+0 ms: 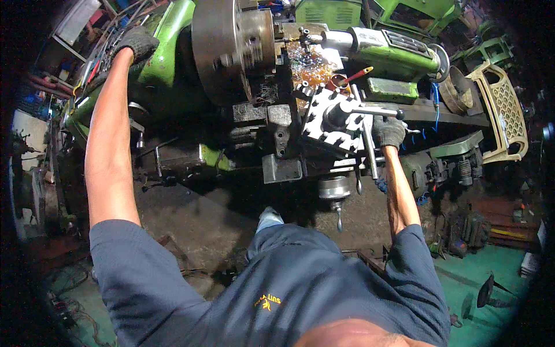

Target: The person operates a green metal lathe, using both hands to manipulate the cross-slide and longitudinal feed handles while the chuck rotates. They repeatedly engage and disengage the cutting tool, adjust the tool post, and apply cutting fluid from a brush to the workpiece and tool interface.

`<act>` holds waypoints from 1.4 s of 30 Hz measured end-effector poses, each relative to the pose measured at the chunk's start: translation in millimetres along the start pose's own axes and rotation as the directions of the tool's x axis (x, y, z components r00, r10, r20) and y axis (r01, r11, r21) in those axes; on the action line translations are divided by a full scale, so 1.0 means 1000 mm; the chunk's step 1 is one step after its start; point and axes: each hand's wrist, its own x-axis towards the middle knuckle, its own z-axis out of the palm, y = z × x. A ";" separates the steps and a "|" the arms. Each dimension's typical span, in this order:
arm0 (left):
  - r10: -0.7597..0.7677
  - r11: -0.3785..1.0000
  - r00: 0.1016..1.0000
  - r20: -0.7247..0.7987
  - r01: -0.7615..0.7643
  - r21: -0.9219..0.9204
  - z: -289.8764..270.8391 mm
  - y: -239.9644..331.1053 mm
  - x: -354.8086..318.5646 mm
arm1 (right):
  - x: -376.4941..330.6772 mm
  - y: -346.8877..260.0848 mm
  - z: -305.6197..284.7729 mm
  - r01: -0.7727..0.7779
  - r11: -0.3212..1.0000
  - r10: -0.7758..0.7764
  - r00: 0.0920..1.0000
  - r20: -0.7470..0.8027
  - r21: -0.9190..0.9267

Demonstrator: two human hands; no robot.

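Observation:
My left hand (139, 44), in a dark grey knitted glove, rests on top of the green lathe headstock (167, 43), fingers lying over its edge and nothing visible in them. To its right the large chuck (222, 49) looks smeared, as if spinning. My right hand (389, 132), gloved too, closes around a crank handle (410, 131) on the right of the square tool post (335, 118); the palm side is hidden. Above that hand, the tool post's clamping lever (376, 111) points right. A red-handled brush (355, 76) stands in a small red pot (337, 82) behind the tool post.
The green tailstock (393, 55) with its handwheel (440, 62) lies at the back right. Metal chips cover the wet bed behind the tool post. A carriage handwheel (335, 188) juts toward me. A beige plastic chair (502, 110) stands at the far right.

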 end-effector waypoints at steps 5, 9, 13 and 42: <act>0.045 0.999 0.998 -0.048 -0.044 0.020 0.014 -0.016 0.006 | -0.002 -0.018 -0.019 0.033 0.998 -0.034 0.999 0.008 0.044; -0.016 0.992 0.997 0.080 0.005 0.129 -0.004 0.007 0.005 | -0.004 -0.011 -0.015 0.002 1.000 -0.002 1.000 -0.031 0.010; 0.032 0.995 0.999 0.024 -0.034 0.095 0.014 -0.013 0.020 | 0.001 0.003 -0.001 -0.056 0.995 0.069 0.983 0.173 -0.080; -0.090 0.996 0.990 0.109 0.088 0.025 -0.009 0.006 0.011 | -0.001 -0.001 -0.005 -0.001 1.000 -0.001 0.998 0.069 0.026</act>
